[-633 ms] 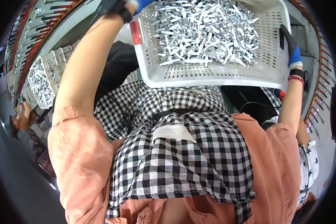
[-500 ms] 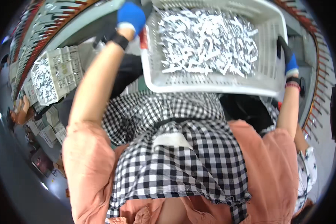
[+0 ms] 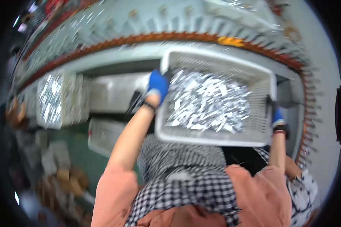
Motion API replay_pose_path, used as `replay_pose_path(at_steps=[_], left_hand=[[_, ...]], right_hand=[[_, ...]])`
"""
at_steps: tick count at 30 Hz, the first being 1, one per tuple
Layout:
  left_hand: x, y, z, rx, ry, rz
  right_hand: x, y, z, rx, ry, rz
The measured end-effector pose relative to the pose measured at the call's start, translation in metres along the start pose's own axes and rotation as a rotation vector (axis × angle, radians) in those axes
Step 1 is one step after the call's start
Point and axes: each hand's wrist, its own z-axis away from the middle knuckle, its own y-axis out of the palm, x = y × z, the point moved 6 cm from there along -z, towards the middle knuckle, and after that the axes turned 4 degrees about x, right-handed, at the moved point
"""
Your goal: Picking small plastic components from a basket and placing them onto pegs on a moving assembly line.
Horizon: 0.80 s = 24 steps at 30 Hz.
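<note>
A white plastic basket [image 3: 216, 140] with slotted walls is held in front of me, its long side across my body. Many small, shiny, silvery-white strips [image 3: 208, 102] cover its bottom; blur hides their exact kind. My left hand [image 3: 160, 84], in a blue glove with dark fingers, is closed on the basket's left end. At the right end, my right hand [image 3: 277, 113], gloved alike, grips the basket wall. Its fingers are partly hidden by the wall and blurred.
To the left stands another pale basket [image 3: 79, 100] with similar shiny pieces. Below it is a white crate [image 3: 106, 136]. A curved bench edge with an orange-red strip [image 3: 159, 37] runs behind and around to the right. A person's patterned sleeve [image 3: 303, 193] is close at my right.
The basket and both hands now sit lower in the picture, still together. My view has shifted, showing more of the bench beyond and the crate at the left.
</note>
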Motion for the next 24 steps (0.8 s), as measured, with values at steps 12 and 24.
replay_pose_path(at_steps=[12,24], left_hand=[[-0.001,-0.012,-0.009,0.047,0.085,0.019],[0.019,-0.079,0.002,-0.157,0.063,-0.106]], right_hand=[[0.023,0.046,-0.01,-0.067,0.114,-0.174],[0.086,0.058,-0.074,0.08,-0.265,0.009]])
